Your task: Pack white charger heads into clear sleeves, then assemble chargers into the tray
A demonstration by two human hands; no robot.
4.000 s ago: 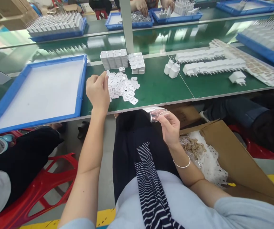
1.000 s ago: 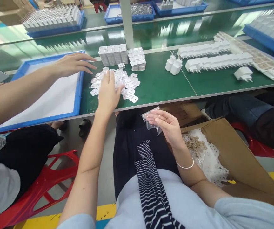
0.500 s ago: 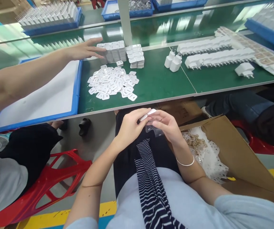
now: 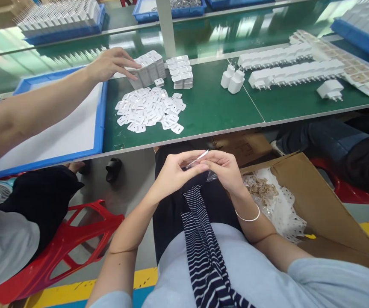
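Observation:
Above my lap, my left hand (image 4: 175, 173) is closed on a thin white plastic plate (image 4: 199, 157), pinched between thumb and fingers and seen nearly edge-on. My right hand (image 4: 228, 171) meets it from the other side, fingertips at the plate's far end. A bit of clear plastic film (image 4: 212, 176) hangs under the right fingers; most of it is hidden. Beyond the table edge lies a loose heap of similar white plates (image 4: 150, 109) with slots. Behind the heap stand neat stacks of plates (image 4: 181, 70), and one small white piece (image 4: 159, 82) lies beside them.
A co-worker's hand (image 4: 113, 64) reaches from the left to a leaning block of plates (image 4: 147, 70). A blue-rimmed tray (image 4: 99, 124) lies left. White plug adapters (image 4: 296, 73) stand in rows at right. A cardboard box (image 4: 319, 192) with plastic scraps sits beside my right arm.
The plate between my hands has turned edge-on, and less clear film shows. The co-worker's hand has shifted slightly, and the block of plates beside it now leans to the left.

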